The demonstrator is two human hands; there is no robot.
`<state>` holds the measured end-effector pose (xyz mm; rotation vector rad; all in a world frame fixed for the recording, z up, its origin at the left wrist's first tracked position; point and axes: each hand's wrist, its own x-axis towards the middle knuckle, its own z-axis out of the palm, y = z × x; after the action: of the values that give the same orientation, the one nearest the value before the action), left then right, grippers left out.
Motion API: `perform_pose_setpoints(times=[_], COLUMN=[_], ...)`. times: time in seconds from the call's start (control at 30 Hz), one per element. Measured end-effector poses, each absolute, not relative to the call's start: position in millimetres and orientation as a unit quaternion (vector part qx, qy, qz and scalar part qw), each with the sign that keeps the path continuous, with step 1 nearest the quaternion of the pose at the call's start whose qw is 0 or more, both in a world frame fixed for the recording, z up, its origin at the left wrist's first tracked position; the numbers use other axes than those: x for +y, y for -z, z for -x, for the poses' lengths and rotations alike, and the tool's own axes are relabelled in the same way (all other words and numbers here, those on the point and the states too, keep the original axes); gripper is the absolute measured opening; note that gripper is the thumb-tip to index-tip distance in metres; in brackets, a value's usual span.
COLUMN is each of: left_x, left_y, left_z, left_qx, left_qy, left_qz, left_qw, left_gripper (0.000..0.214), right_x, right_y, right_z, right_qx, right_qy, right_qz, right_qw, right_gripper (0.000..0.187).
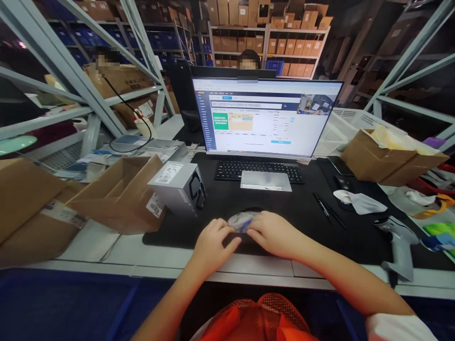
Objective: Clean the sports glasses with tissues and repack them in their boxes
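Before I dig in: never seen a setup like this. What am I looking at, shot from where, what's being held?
There's no robot here, just a person's two bare hands. The single picture comes from a camera worn on their head, looking forward and down, so the arms enter from the bottom.

The right hand seems to grip a clear packet with some blue in it; the left hand touches its other end. Blur hides its contents.

On the desk, a black mat carries a keyboard and a silver box. A screen stands behind the keyboard. Pens and a handheld scanner lie on the right.
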<state>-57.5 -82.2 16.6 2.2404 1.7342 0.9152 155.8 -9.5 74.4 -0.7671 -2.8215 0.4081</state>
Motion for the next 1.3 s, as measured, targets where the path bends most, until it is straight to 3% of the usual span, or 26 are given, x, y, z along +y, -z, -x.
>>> perform_pose_setpoints(times=[0.13, 0.27, 0.4, 0.53, 0.6, 0.7, 0.9, 0.97, 1.1, 1.3], left_x=[-93.5, -88.7, -87.5, -85.4, -80.1, -67.7, -51.5, -52.7, -58.2, -57.6], left_y=[-16.8, -21.2, -19.0, -19.0, -23.3, -33.5, -47.4, -46.3, -41.0, -44.1], left_z=[54.8, 54.3, 54.7, 49.1, 41.6, 26.8, 17.7, 23.0, 33.1, 38.5], left_qx=[0.631, 0.587, 0.549, 0.532, 0.509, 0.488, 0.486, 0.482, 0.491, 0.518], left_qy=[-0.280, -0.294, -0.338, -0.314, -0.277, -0.218, -0.194, -0.209, -0.205, -0.159], left_qz=[-0.719, -0.737, -0.745, -0.778, -0.809, -0.841, -0.847, -0.844, -0.837, -0.828], left_qw=[0.089, 0.159, 0.171, 0.115, 0.095, 0.083, 0.090, 0.106, 0.124, 0.144], left_gripper=[0.026, 0.023, 0.020, 0.026, 0.039, 0.048, 0.039, 0.050, 0.091, 0.093], right_x=[-12.8, -14.4, -10.1, 7.8, 18.0, 24.4, 14.1, 13.5, 16.3, 21.9], right_y=[-79.8, -88.2, -83.2, -53.4, -34.0, -9.8, -1.6, -7.3, -18.3, -38.9], right_z=[-159.5, -157.2, -174.9, -218.1, -237.4, -248.8, -232.4, -231.5, -240.3, -257.3], right_qx=[-0.952, -0.941, -0.893, -0.847, -0.841, -0.868, -0.881, -0.877, -0.870, -0.800], right_qy=[-0.125, -0.160, -0.309, -0.285, -0.242, -0.214, -0.169, -0.174, -0.237, -0.409], right_qz=[0.272, 0.294, 0.280, 0.353, 0.412, 0.421, 0.429, 0.434, 0.421, 0.421], right_qw=[0.062, 0.054, 0.168, 0.276, 0.253, 0.154, 0.109, 0.109, 0.099, 0.125], right_gripper=[0.024, 0.021, 0.016, 0.022, 0.032, 0.047, 0.020, 0.015, 0.010, 0.040])
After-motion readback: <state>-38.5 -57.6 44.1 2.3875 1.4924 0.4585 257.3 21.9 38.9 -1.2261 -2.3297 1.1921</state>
